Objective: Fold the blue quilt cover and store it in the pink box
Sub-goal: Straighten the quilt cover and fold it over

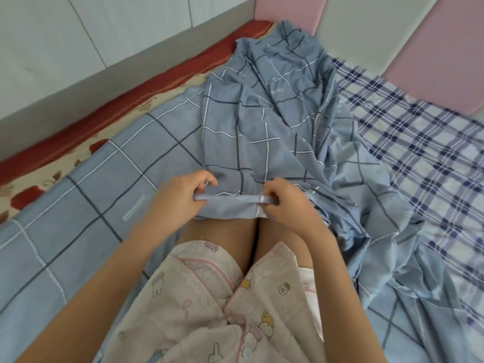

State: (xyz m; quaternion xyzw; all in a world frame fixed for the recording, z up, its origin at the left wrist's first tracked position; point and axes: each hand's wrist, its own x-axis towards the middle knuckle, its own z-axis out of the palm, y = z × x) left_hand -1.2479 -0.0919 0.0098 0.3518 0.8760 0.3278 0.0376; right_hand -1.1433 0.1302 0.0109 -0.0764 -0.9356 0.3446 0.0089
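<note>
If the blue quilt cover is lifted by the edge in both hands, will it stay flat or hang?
Probably floppy: the blue quilt cover lies in loose wrinkled heaps, so it would likely sag below the left hand and right hand pinching its edge. It looks thin, so likely light.

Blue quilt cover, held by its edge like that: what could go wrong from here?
The blue quilt cover lies bunched and twisted, so a fold might trap creases. The left hand and right hand pinch only a short stretch of its edge, which could slip from that grip.
</note>
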